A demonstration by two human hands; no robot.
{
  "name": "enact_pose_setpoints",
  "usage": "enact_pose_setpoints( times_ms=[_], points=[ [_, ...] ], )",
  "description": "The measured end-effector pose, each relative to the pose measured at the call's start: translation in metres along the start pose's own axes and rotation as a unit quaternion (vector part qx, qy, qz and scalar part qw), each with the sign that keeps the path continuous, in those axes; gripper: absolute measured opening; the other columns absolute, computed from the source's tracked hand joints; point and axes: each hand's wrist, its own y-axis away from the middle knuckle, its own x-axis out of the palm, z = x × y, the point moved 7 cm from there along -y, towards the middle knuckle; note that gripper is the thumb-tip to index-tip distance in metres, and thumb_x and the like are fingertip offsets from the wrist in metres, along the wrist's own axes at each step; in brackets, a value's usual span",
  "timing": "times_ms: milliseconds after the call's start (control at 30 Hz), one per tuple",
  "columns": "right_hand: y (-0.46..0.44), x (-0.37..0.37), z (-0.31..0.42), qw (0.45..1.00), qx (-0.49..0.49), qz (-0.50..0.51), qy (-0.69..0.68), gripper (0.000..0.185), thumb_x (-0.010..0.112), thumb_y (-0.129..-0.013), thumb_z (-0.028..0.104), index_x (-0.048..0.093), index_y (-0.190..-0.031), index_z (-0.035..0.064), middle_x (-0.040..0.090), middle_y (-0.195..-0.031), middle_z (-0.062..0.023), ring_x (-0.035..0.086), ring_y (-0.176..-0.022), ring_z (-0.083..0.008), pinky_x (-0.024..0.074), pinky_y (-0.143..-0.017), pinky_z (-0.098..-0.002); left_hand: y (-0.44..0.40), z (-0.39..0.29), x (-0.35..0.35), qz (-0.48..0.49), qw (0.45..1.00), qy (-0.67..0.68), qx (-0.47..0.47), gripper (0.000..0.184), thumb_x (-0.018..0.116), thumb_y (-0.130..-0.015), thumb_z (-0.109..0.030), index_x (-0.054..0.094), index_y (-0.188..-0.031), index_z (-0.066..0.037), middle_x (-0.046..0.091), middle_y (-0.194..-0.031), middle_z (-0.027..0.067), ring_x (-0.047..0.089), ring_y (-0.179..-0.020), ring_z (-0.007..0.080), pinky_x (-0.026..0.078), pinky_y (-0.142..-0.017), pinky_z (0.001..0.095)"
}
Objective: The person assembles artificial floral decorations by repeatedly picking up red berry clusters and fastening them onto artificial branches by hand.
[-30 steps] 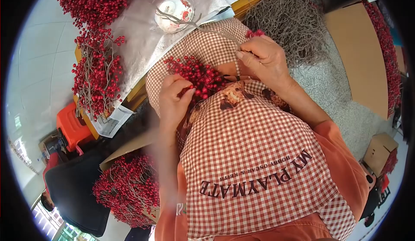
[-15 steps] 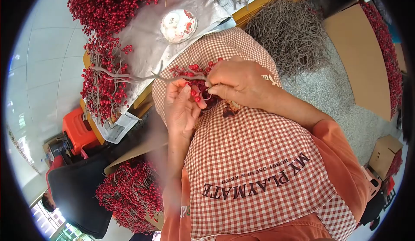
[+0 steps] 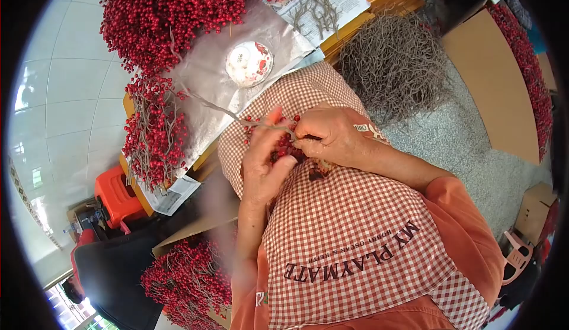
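Note:
My right hand (image 3: 335,135) pinches the lower end of a thin grey-brown twig (image 3: 216,108) above my lap. The twig runs up and left across the fingers of my left hand (image 3: 261,167). That hand is slightly blurred, its thumb and fingers apart around a small cluster of red berries (image 3: 284,146). Whether its fingers touch the berries, I cannot make out. Under both hands lies a red-and-white checked apron (image 3: 349,211) with dark stains near the berries.
A floral white bowl (image 3: 249,63) sits on the silvery table cover (image 3: 204,72). Piles of red berry stems (image 3: 172,16) lie beyond it. To the right are a heap of bare twigs (image 3: 391,63) and a cardboard box (image 3: 498,81). An orange-red plastic object (image 3: 118,196) stands left.
My left thumb and fingers have spread apart from their earlier closed grip at the berries. My right hand still pinches the twig's end. The whole view has shifted slightly.

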Motion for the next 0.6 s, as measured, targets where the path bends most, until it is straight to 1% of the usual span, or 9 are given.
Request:
enact_pose_setpoints(
  times_ms=[33, 100, 133, 300, 367, 433, 500, 533, 600],
  points=[
    [0.0, 0.001, -0.001, 1.0, -0.004, -0.001, 0.001, 0.011, 0.067, -0.073, 0.012, 0.06, -0.075, 0.0048, 0.059, -0.07, -0.0071, 0.059, -0.068, -0.0264, 0.0441, -0.068, -0.0392, 0.003, 0.002, 0.0, -0.001, 1.0, -0.003, 0.004, 0.047, 0.058, -0.081, -0.001, 0.051, -0.128, -0.001, 0.044, -0.139, 0.0221, 0.056, -0.113, 0.0229, 0.045, -0.092, 0.0314],
    [0.002, 0.003, -0.002, 0.999, -0.033, -0.013, 0.0, 0.01, 0.067, -0.069, 0.009, 0.059, -0.073, 0.0047, 0.057, -0.065, -0.0049, 0.056, -0.061, -0.0228, 0.0427, -0.065, -0.0356, 0.011, 0.02, 0.007, 0.015, 0.973, 0.2, -0.113, 0.041, 0.06, -0.079, 0.007, 0.054, -0.119, 0.0, 0.052, -0.131, 0.019, 0.057, -0.11, 0.0199, 0.047, -0.088, 0.0277],
    [0.003, 0.003, -0.002, 1.0, -0.025, -0.008, 0.0, 0.012, 0.068, -0.069, 0.01, 0.057, -0.072, 0.0051, 0.057, -0.065, -0.0044, 0.056, -0.061, -0.0227, 0.0428, -0.065, -0.0353, 0.009, 0.019, 0.006, -0.007, 0.972, 0.217, -0.095, 0.038, 0.061, -0.078, 0.012, 0.056, -0.114, 0.0, 0.056, -0.124, 0.014, 0.058, -0.105, 0.0161, 0.048, -0.085, 0.024],
    [0.003, 0.0, -0.007, 0.999, 0.013, -0.029, 0.0, 0.014, 0.069, -0.071, 0.01, 0.057, -0.072, 0.0042, 0.057, -0.066, -0.0065, 0.056, -0.061, -0.0239, 0.043, -0.062, -0.0357, 0.011, 0.031, 0.013, -0.021, 0.958, 0.249, -0.143, 0.034, 0.064, -0.079, 0.01, 0.057, -0.111, -0.001, 0.057, -0.114, 0.0082, 0.056, -0.098, 0.0129, 0.047, -0.086, 0.0245],
    [0.003, 0.001, -0.009, 0.999, 0.036, -0.032, 0.001, 0.014, 0.07, -0.071, 0.011, 0.057, -0.073, 0.0036, 0.057, -0.066, -0.0078, 0.056, -0.062, -0.025, 0.0431, -0.062, -0.0362, 0.01, 0.03, 0.009, -0.035, 0.992, 0.102, -0.069, 0.032, 0.064, -0.08, 0.009, 0.057, -0.109, -0.001, 0.057, -0.11, 0.007, 0.055, -0.099, 0.0136, 0.045, -0.089, 0.0265],
    [0.003, 0.001, -0.01, 0.998, 0.052, -0.038, -0.004, 0.014, 0.069, -0.075, 0.011, 0.058, -0.074, 0.0031, 0.059, -0.067, -0.0078, 0.057, -0.064, -0.0233, 0.0439, -0.059, -0.0351, 0.01, 0.03, 0.015, -0.066, 0.984, 0.147, -0.069, 0.027, 0.063, -0.081, 0.008, 0.058, -0.105, -0.002, 0.057, -0.105, 0.0065, 0.054, -0.101, 0.0152, 0.043, -0.092, 0.0285],
    [0.002, 0.003, -0.012, 0.996, 0.065, -0.032, -0.05, 0.014, 0.068, -0.077, 0.011, 0.058, -0.075, 0.0025, 0.059, -0.068, -0.0078, 0.058, -0.064, -0.0221, 0.0442, -0.058, -0.0346, 0.021, 0.05, 0.015, -0.142, 0.966, 0.21, -0.053, 0.023, 0.062, -0.082, 0.008, 0.058, -0.102, -0.002, 0.056, -0.104, 0.0073, 0.057, -0.095, 0.015, 0.048, -0.083, 0.0267],
    [0.002, 0.006, -0.014, 0.992, 0.078, -0.024, -0.095, 0.014, 0.068, -0.079, 0.011, 0.059, -0.076, 0.0018, 0.059, -0.069, -0.0078, 0.058, -0.063, -0.021, 0.0445, -0.057, -0.034, 0.014, 0.034, 0.019, -0.177, 0.917, 0.341, -0.106, 0.016, 0.06, -0.085, 0.006, 0.057, -0.099, -0.001, 0.057, -0.098, 0.0078, 0.06, -0.08, 0.0133, 0.052, -0.065, 0.0229],
    [-0.001, 0.002, -0.017, 0.989, 0.082, -0.077, -0.096, 0.014, 0.067, -0.08, 0.011, 0.058, -0.077, 0.0011, 0.059, -0.069, -0.0078, 0.057, -0.062, -0.0202, 0.0444, -0.056, -0.0335, 0.008, 0.033, 0.003, -0.179, 0.934, 0.278, -0.135, 0.013, 0.059, -0.086, 0.005, 0.057, -0.098, -0.001, 0.057, -0.094, 0.0076, 0.06, -0.073, 0.0123, 0.05, -0.057, 0.0215]
  ],
)
